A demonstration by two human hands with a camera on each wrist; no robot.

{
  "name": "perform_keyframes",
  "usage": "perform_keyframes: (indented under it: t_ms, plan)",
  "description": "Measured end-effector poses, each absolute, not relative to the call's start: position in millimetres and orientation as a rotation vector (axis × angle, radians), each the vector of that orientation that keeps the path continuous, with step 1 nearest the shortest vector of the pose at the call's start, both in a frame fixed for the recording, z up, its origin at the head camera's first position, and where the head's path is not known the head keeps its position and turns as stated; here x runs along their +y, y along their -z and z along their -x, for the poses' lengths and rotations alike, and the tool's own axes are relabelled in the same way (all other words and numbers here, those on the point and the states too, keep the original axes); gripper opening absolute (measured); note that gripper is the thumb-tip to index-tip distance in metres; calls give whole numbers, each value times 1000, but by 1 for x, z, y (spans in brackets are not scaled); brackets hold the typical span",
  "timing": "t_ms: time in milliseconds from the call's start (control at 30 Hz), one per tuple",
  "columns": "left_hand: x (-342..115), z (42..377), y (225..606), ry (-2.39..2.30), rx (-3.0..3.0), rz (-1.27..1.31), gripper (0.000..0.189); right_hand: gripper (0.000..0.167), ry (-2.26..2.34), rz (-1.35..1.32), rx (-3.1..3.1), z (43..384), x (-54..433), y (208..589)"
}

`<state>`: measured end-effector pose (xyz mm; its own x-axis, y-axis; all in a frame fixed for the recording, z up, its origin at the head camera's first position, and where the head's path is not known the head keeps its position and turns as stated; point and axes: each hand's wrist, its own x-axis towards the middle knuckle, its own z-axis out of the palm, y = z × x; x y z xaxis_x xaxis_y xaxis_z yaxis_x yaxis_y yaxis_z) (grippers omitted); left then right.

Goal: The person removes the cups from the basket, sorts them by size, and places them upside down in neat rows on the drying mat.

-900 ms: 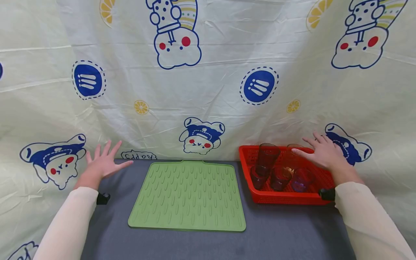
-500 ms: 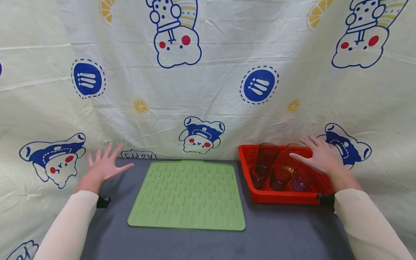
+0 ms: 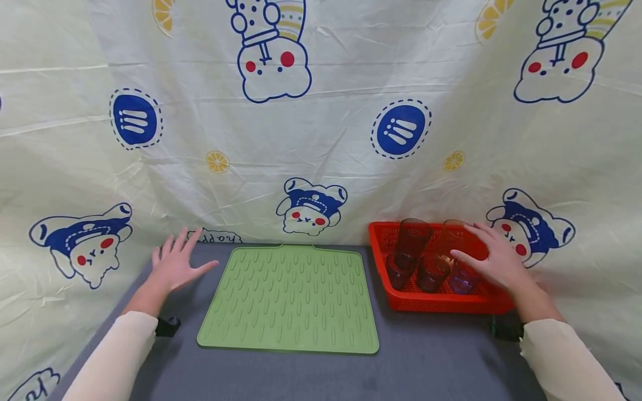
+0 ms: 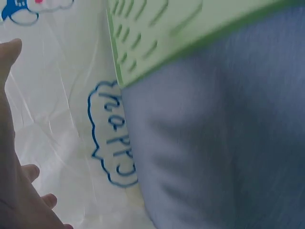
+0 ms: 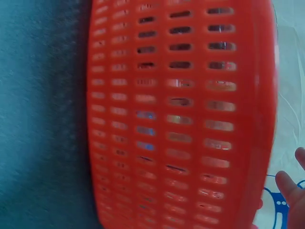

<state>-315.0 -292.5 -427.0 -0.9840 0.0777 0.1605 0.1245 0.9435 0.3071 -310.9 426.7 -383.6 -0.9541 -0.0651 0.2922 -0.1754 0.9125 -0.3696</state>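
Both hands are released, nothing in either: the left hand (image 3: pixel 175 267) hovers with fingers spread and thumb out, and the right hand (image 3: pixel 494 259) hovers with fingers a bit more bent.

Biggest thing is one pale, wrinkly sheet (image 3: pixel 341 83) behind both hands. I count five cartoon animals (image 3: pixel 313 206) and four orange slices (image 3: pixel 218 161) printed on it. It pretty much walls things off past the fingertips.

Next is one grey-blue tabletop (image 3: pixel 281 379). Most of the room to move is on the near side of the hands, and its left edge slants under the left forearm.

Then one green ridged mat (image 3: pixel 291 301), just right of the left thumb with a small gap, and well left of the right hand. Its far edge sits just beside the sheet.

One red slotted basket (image 3: pixel 441 305) is under the right hand, on the far side of the mat from the left hand. Only a narrow strip of tabletop separates mat and basket. Can't tell if the right hand touches the rim.

Glasses: five that I can count in the basket, mostly left of the right palm. Two taller at the back, a dark glass (image 3: pixel 413 239) and a paler glass (image 3: pixel 448 239) near the right fingertips; three shorter in front, a left glass (image 3: pixel 399 273), a middle glass (image 3: pixel 433 273) and a purplish glass (image 3: pixel 462 281) just nearside of the right thumb.

Smallest: two black wrist pieces (image 3: pixel 168 327), one per wrist.
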Motion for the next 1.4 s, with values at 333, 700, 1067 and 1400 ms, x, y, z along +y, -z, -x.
perform_keyframes:
  t_ms: [333, 700, 1067, 1400]
  plan:
    - [-254, 298, 452, 696, -2801, 273, 100, 88, -734, -130, -2757, 300, 434, 404]
    - [-204, 272, 471, 1115, -2621, 381, 91, 103, -959, 40, -2924, 299, 451, 403]
    - [-162, 242, 477, 1511, -2488, 465, 80, 101, -884, 0, -3015, 304, 469, 404]
    - [-136, 219, 479, 1709, -2463, 608, 72, 101, -884, -18, -3086, 312, 482, 409]
